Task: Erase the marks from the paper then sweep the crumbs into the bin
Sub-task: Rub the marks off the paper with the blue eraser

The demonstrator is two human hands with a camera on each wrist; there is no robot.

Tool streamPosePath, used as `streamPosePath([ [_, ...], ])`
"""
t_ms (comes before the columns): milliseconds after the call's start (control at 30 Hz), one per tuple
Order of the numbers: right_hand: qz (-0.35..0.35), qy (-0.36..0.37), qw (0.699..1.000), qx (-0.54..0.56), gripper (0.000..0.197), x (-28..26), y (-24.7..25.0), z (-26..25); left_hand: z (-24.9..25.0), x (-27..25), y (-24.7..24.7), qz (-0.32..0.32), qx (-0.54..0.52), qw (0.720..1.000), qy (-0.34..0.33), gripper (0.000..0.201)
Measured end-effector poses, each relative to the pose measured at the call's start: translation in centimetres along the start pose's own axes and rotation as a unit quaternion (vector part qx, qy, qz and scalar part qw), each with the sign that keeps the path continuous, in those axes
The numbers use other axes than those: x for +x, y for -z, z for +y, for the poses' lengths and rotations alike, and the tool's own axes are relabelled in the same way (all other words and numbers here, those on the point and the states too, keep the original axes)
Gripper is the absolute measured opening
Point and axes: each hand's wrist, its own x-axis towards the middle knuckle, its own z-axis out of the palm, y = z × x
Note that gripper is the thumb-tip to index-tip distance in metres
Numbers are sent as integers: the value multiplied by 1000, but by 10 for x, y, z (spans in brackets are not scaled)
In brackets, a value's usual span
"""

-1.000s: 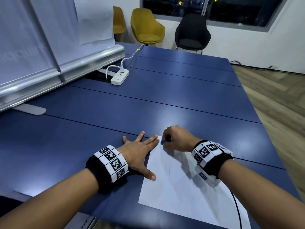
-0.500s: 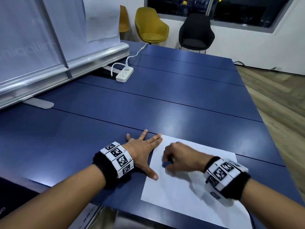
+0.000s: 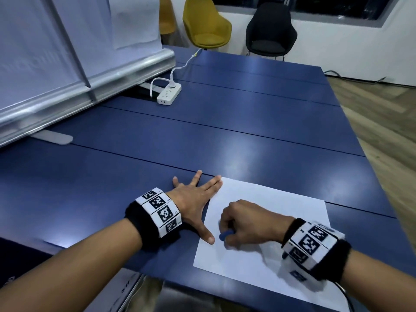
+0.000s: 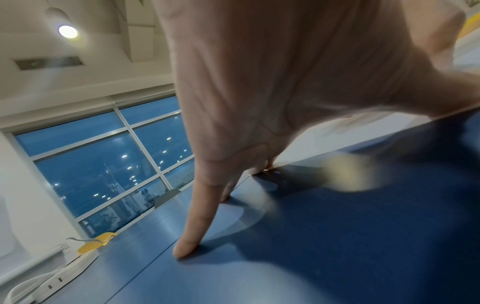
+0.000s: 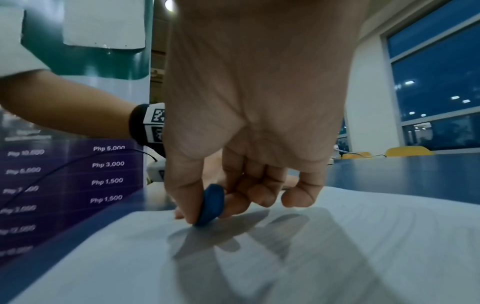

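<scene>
**Erasing under way, sweeping not begun**

Eraser point(image 5: 210, 203), small and blue, is being pinched between the thumb and fingers of the right hand point(image 3: 248, 221) and is pressing on the paper point(image 3: 281, 226) near its left edge. The sheet is lying at the desk's point(image 3: 202, 136) near edge. The left hand point(image 3: 191, 199) is resting flat with fingers spread, steadying the sheet's left edge and holding nothing. Faint lines are showing on the sheet in the right wrist view, so erasing looks unfinished. No crumbs or bin are showing.
</scene>
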Motion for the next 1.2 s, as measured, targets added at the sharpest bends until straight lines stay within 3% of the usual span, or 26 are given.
streamPosePath([
  [167,105,-30,994,-19,11,22,21,11,0,1,0,-4,-5,1000,0,151],
  [333,-23,18,999,-26,14,-1,-4,-6,0,1,0,-8,-1,1000,3,151],
  [400,-22,4,999,-36,17,3,2,-4,0,2,0,-8,0,1000,2,151],
  [567,122,-63,989,-54,17,45,39,22,0,2,0,-5,-7,1000,-3,150],
  [667,163,-92,981,-49,12,53,47,39,-1,1,0,-6,-5,1000,1,151],
  [733,140,-82,986,-21,11,43,42,39,-2,2,0,-5,-8,1000,1,151],
  [867,21,-26,999,-23,8,15,22,22,-1,3,-1,-2,-7,1000,1,152],
  [933,36,-41,998,-28,10,21,29,22,-1,2,-1,-4,-1,1000,3,151],
  [1067,134,-84,987,-4,12,43,45,35,-2,3,-1,2,7,1000,-3,150],
  [1133,117,-69,991,-14,9,36,37,27,-2,3,-1,2,4,1000,-3,148],
  [1200,47,-47,998,0,10,21,22,17,-1,3,0,-2,6,1000,-2,146],
])
